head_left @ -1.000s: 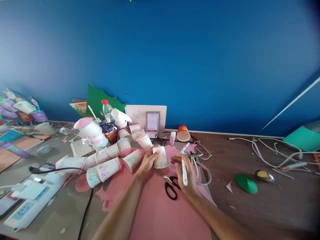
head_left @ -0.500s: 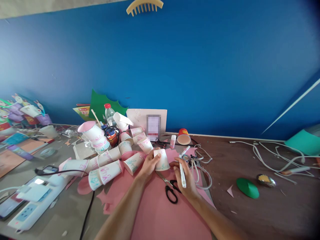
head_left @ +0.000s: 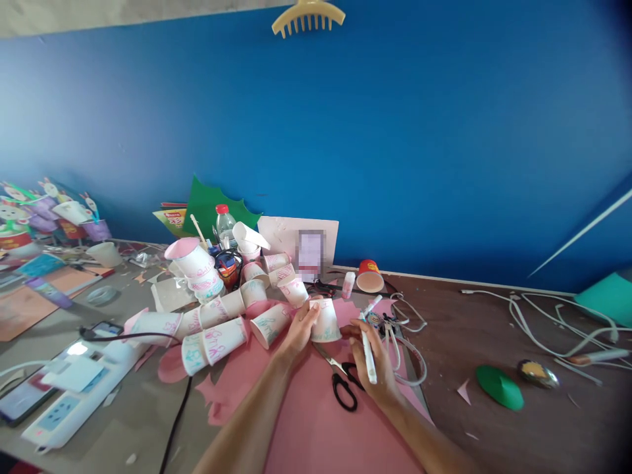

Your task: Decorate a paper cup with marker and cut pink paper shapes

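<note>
My left hand (head_left: 302,329) is closed around the side of a white paper cup (head_left: 326,321), whose wider end points down and carries faint coloured lettering. In my right hand (head_left: 372,359) is a white marker pen (head_left: 368,355), slanting across the fingers just right of the cup and apart from it. Its cap end (head_left: 374,307) sticks up past the fingers. Below the cup, black-handled scissors (head_left: 344,388) lie on a large sheet of pink paper (head_left: 316,434). Several decorated paper cups (head_left: 224,340) lie left of my left hand, some nested in rows.
A power strip (head_left: 69,408) and a phone (head_left: 22,395) lie at left, with a black cable (head_left: 176,421) running forward. A red cup (head_left: 370,276), glue bottle (head_left: 348,284) and clear bottle (head_left: 225,224) are near the wall. White cables (head_left: 523,316) and a green paper cone (head_left: 500,387) are at right.
The view has tilted upward and shifted left, bringing a yellow hair claw into sight at the top. Both hands keep their holds on the cup and marker, with little movement.
</note>
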Available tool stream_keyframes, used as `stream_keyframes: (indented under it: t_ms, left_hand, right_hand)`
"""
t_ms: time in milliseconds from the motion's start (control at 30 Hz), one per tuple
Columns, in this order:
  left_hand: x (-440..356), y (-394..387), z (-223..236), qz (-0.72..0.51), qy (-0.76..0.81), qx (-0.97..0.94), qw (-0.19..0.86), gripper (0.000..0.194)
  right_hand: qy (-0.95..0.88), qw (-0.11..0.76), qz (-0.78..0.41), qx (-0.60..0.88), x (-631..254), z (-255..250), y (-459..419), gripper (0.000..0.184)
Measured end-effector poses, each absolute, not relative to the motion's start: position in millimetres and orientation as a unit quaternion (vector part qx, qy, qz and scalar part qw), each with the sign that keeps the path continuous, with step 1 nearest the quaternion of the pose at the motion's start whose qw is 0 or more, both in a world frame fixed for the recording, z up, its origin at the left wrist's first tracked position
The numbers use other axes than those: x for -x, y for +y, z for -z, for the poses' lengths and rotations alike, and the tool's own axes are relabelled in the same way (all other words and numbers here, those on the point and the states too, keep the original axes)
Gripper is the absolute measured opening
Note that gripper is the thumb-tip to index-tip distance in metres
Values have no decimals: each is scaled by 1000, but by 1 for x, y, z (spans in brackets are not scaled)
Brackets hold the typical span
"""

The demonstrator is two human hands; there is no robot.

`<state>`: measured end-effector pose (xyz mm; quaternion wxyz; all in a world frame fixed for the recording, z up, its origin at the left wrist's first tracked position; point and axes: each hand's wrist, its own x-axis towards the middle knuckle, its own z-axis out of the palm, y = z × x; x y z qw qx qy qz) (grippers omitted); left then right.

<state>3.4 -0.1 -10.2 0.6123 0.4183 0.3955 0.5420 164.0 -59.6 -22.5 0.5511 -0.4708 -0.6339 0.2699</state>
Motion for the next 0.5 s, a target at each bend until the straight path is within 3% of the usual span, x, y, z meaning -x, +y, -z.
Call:
stream_keyframes:
  t_ms: [500]
  left_hand:
    - [-7,-5,0,-534,337,-419,653,53]
  right_hand:
    - [-643,573,-225,456,-164,19,-60,23]
